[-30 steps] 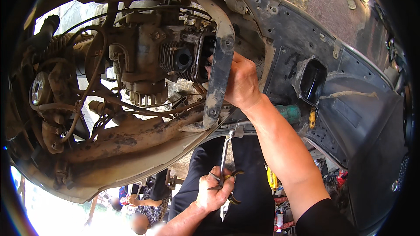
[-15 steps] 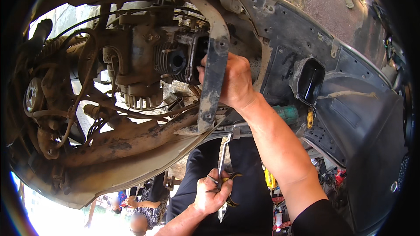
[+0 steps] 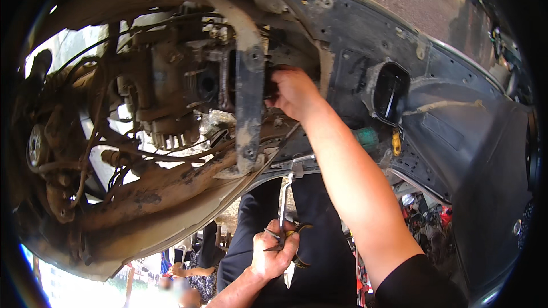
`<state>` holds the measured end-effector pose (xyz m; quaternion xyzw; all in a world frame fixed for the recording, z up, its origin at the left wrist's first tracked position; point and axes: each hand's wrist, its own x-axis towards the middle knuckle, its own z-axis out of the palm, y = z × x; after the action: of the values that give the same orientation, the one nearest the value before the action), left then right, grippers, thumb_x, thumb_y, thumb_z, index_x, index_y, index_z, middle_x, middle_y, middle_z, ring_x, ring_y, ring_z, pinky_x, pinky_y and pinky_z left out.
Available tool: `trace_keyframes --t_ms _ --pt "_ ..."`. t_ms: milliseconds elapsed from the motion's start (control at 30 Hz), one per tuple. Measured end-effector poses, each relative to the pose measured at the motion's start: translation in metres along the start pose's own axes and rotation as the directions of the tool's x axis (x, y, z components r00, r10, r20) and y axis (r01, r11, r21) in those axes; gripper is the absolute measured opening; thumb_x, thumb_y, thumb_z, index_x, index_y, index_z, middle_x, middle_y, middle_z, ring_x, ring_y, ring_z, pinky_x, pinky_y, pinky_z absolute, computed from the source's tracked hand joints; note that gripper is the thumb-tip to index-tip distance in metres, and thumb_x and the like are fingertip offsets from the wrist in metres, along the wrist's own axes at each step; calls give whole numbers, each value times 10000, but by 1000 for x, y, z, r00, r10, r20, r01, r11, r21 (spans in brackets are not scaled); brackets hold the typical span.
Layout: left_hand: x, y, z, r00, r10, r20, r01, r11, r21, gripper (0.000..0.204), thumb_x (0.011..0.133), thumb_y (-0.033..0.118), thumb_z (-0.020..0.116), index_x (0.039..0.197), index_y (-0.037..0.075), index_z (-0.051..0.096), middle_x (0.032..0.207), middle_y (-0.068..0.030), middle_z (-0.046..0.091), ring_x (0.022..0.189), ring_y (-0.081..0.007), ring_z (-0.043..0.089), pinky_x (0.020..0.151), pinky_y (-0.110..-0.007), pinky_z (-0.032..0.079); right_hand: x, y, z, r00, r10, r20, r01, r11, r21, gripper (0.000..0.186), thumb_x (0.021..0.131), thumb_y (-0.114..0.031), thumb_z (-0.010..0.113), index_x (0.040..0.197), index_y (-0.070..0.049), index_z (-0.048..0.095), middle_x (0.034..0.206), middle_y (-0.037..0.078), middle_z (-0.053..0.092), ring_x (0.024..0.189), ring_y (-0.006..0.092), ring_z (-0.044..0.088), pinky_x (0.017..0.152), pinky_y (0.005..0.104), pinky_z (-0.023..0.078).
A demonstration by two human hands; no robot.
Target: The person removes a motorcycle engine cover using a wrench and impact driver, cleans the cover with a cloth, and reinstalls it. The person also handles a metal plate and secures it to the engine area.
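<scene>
My right hand (image 3: pixel 294 94) reaches in just right of a dark upright metal bracket (image 3: pixel 249 100). Its fingers curl around something dark beside the bracket, too shadowed to make out. Left of that bracket sits a grimy engine (image 3: pixel 165 82) with a finned cylinder. Low in the middle, my left hand (image 3: pixel 274 256) is closed around a long silver wrench (image 3: pixel 283 202), which points up. Pliers with yellow-and-black handles (image 3: pixel 304 227) are gripped in the same hand, crossing the wrench.
Around the engine run cables, hoses and a dirty curved body shell (image 3: pixel 154 194). A black panel with an oval opening (image 3: pixel 393 92) spans the right side. A green cylindrical thing (image 3: pixel 365 137) lies behind my right forearm. Blurred people (image 3: pixel 188 271) show at the lower left.
My right hand has drawn out from behind the bracket to its right side, with something dark at its fingers. The view has shifted slightly. My left hand still holds the wrench and pliers.
</scene>
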<state>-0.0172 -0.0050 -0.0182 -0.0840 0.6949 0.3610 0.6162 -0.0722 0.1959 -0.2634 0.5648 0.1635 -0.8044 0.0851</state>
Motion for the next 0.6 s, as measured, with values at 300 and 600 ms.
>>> trace_keyframes --t_ms 300,600 --pt "1 4 -4 996 -56 -67 50 995 -82 79 864 28 645 905 -20 597 606 6 564 522 -57 495 487 -232 367 24 11 5 979 163 -127 -122 952 280 81 833 -40 540 778 -73 590 698 64 541 543 187 486 426 338 327" --pt "5 0 -2 990 -132 -42 122 975 -186 79 887 28 638 924 -4 576 659 36 529 577 -32 440 523 -209 326 19 9 8 990 23 -142 3 984 180 84 782 18 538 708 -11 564 631 95 491 451 201 422 389 352 266"
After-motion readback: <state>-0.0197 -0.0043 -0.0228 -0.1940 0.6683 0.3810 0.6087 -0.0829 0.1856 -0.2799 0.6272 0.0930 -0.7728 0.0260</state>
